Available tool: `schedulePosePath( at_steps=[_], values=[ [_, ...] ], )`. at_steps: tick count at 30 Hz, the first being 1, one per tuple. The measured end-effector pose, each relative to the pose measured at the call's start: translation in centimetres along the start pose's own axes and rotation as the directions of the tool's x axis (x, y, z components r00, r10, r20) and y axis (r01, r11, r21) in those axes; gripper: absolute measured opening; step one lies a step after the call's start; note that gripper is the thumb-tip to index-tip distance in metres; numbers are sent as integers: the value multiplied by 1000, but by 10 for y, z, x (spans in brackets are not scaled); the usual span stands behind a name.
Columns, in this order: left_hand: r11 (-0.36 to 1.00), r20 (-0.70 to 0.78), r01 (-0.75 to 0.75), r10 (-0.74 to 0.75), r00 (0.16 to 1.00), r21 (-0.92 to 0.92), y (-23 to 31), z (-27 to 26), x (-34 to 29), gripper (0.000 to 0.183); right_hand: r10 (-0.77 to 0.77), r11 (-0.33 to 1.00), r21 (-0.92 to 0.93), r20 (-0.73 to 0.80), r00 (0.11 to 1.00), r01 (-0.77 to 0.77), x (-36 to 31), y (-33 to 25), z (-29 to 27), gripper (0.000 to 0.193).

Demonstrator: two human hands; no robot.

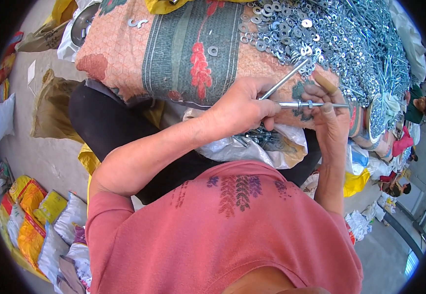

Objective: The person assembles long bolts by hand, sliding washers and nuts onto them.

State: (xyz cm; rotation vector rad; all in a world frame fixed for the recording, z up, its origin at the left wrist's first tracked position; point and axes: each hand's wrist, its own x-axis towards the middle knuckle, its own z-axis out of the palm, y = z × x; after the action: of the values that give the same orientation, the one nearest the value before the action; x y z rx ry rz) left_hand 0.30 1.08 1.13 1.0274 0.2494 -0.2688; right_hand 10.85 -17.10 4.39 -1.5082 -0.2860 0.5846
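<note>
**Two rods, one washer**

The left hand (pixel 245 105) grips two metal rods (pixel 284 79) (one angled up, one level). The right hand (pixel 331 117) pinches the level rod (pixel 316 104), apparently at a washer (pixel 309 104). A washer pile (pixel 330 39) lies just beyond on patterned cloth (pixel 173 49).

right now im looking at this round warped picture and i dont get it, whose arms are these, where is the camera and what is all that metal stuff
There is no machine here. The camera sits on a person's head and looks down, so the arms are that person's own; the wide lens bends the edges. The left hand grips two long metal rods, one slanting upward. The right hand pinches the level rod, which carries small washers. Ahead, a patterned cloth bears a big heap of loose washers and rods. A white bag with more metal parts lies on the lap.
</note>
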Motion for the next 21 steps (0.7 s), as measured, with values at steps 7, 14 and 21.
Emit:
schedulePosePath(
  at_steps=[7,14,21],
  values=[
    [963,113,128,-104,988,-236,1,-8,-1,6,50,990,130,90,995,-61,-4,8,3,19],
    [970,-40,-161,171,984,183,-5,3,-2,8,263,960,-101,22,964,-260,4,15,-10,21],
    [964,-66,-140,159,985,227,1,-1,-3,8,-12,999,-39,-19,1000,12,4,11,0,40]
  ],
)
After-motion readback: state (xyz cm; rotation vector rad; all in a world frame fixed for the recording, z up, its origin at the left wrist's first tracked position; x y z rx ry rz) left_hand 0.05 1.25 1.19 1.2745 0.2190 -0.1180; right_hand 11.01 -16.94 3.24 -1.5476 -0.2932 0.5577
